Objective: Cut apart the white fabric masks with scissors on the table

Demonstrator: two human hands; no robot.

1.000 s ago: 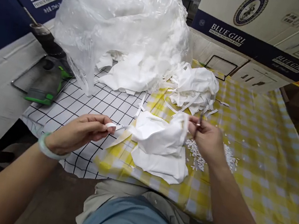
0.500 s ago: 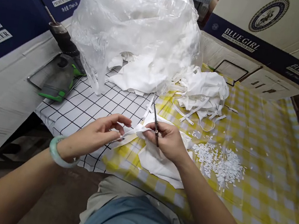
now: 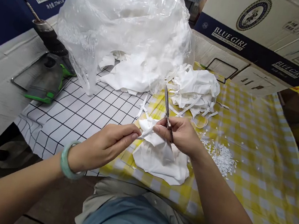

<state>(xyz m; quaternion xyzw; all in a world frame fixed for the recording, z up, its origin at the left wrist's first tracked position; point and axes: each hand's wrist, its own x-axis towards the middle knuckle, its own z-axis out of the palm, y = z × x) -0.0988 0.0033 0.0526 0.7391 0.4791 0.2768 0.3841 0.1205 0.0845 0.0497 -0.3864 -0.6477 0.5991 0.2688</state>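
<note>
My left hand (image 3: 107, 147) pinches the end of a white strap on a white fabric piece (image 3: 161, 159) that lies on the yellow checked cloth (image 3: 259, 152). My right hand (image 3: 184, 136) grips small metal scissors (image 3: 168, 111), blades pointing up and away, and also presses the fabric by the strap. The two hands almost touch. A green bangle (image 3: 66, 159) circles my left wrist.
A large clear plastic bag (image 3: 124, 21) of white pieces stands behind. A heap of white pieces with straps (image 3: 198, 87) and a pile of small white offcuts (image 3: 221, 157) lie to the right. A green and grey power drill (image 3: 46, 73) rests left. Cardboard boxes (image 3: 252, 37) ring the table.
My right hand came from the right side of the fabric over to my left hand, and the scissors swung upright. My left hand closed in on the strap end.
</note>
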